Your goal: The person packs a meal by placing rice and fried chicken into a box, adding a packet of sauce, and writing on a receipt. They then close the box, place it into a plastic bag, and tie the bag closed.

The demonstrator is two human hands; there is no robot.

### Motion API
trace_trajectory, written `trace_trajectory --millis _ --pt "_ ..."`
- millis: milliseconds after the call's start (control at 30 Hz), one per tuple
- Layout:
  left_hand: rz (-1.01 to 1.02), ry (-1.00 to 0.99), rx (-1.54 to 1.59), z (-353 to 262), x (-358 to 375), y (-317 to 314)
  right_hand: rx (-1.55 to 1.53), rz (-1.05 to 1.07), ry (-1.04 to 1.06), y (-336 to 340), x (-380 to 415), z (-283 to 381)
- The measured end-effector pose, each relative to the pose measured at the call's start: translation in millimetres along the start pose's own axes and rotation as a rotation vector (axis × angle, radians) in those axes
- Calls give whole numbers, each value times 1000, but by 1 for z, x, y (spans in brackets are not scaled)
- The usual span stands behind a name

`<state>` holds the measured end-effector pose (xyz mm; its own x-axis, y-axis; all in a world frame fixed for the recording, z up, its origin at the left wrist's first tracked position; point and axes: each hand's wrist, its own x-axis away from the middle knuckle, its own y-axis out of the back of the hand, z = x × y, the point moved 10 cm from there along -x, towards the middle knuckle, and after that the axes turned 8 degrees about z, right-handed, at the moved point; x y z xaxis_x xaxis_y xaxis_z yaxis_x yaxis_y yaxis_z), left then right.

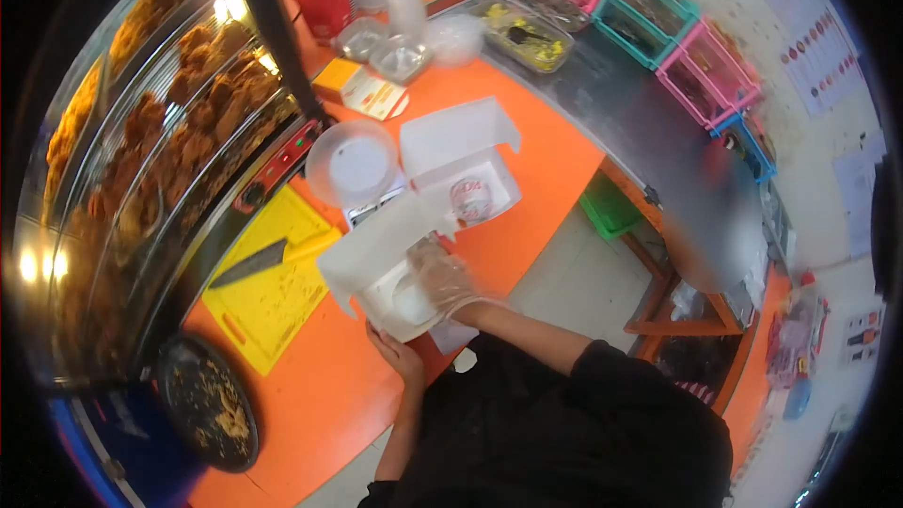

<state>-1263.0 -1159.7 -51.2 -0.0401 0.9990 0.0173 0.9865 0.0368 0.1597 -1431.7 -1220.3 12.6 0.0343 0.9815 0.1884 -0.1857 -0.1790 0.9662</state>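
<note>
Nearer white box [379, 275], left hand [397, 355] against its corner, right hand [442, 278] (gloved) over it — grips unclear

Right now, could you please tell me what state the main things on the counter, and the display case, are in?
Near white box: lid open, left hand against its side, gloved right hand over it.
Far white box: lid open.
Knife: lying on the board.
Yellow cutting board: strewn with crumbs.
Black tray: crumbs scattered inside.
Display case: lit, stocked with browned food.
</note>
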Motion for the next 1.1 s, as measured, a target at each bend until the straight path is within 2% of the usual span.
trace_trajectory --millis 33,67,133,200,233,300,333,367,400,467,567,600,667,733,767,800,833,867,900,933,967,1000,1033,1100 --pt "-61 16 -55 -3 1 1 82 -110 107 17 3 9" --pt "-42 -1 -57 -9 1 -6 77 -126 88 25 8 -2" --pt "-38 58 -303 -35 3 -16 -425 -273 341 105 41 -11" --pt "-157 80 406 64 -5 -18 -400 -363 363 167 52 -68" --pt "-202 79 318 64 -5 -19 -376 -429 392 192 50 -105" --pt "-265 32 -294 13 -7 -30 -198 -743 246 234 14 -221" --pt "-309 2 -467 -8 -10 -43 -489 -659 94 248 -25 -303" --pt "-362 -38 -584 -25 -12 -57 -459 -583 -244 261 -54 -377" --pt "-424 -78 -687 -44 -13 -69 -542 -684 -409 267 -81 -450" --pt "-531 -171 -821 -84 -17 -103 -334 -578 -571 250 -168 -596" --pt "-580 -310 -887 -144 -30 -169 -361 -632 -691 259 -234 -701" --pt "-571 -361 -866 -163 -37 -193 -363 -621 -691 254 -255 -721" --pt "-495 -461 -787 -197 -55 -251 -11 -616 -789 258 -284 -741" --pt "-334 -564 -637 -222 -82 -321 -193 -280 -901 231 -306 -771" --pt "-208 -590 -546 -232 -102 -364 -492 -654 -1048 215 -294 -798" --pt "-52 -606 -417 -242 -127 -418 -312 -651 -917 233 -294 -785" --pt "99 -586 -324 -249 -146 -473 -268 -738 -805 243 -281 -769" --pt "148 -592 -306 -263 -158 -513 -512 -776 -750 236 -274 -772" --pt "328 -418 -88 -271 -183 -576 -692 -931 -654 222 -264 -774" --pt "501 -233 122 -272 -192 -631 -1065 -937 -391 215 -246 -758" --pt "539 -233 134 -273 -196 -659 -1355 -853 -237 204 -224 -738" --pt "565 67 418 -239 -209 -687 -1583 -846 -220 190 -191 -716" --pt "573 381 686 -209 -206 -716 -1691 -669 -201 184 -164 -695" --pt "637 379 641 -200 -198 -738 -1512 -530 -161 163 -114 -681"
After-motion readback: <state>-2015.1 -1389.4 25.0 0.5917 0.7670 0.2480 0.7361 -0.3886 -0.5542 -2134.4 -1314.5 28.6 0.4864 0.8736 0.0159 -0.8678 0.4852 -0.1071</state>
